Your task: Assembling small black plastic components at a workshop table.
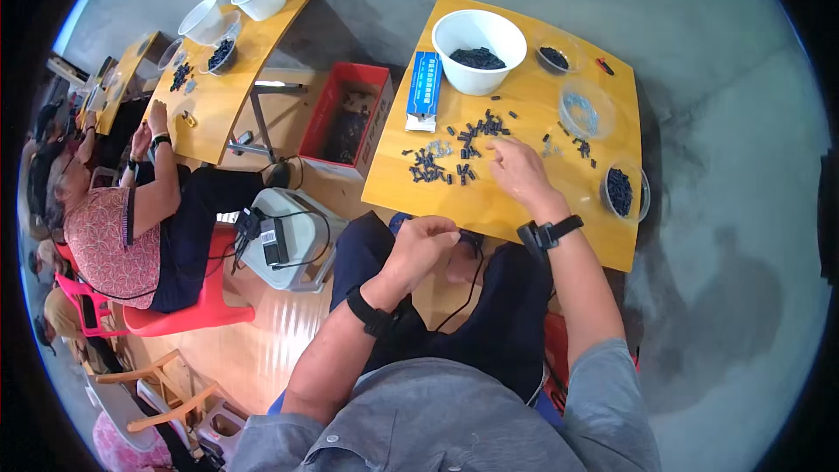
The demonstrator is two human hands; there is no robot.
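My left hand point(424, 252) is held just off the table's near edge, above my lap, with thumb and fingers pinched together. Anything between those fingertips is too small to make out. Over the table, my right hand point(521, 177) points its bent fingers at a loose pile of small black plastic pieces point(479, 129), with the fingertips close together. Whether they grip a piece is hidden. More black pieces point(428, 168) lie scattered to the left of that hand, around a little heap of small clear or silvery parts point(437, 150).
On the wooden table point(559, 227) stand a white tub point(480, 70) of black pieces, a blue box point(424, 92), and clear bowls of black pieces point(619, 192) and clear parts point(585, 109). A red crate point(350, 118) and grey stool point(287, 240) stand left, near a seated person point(122, 218).
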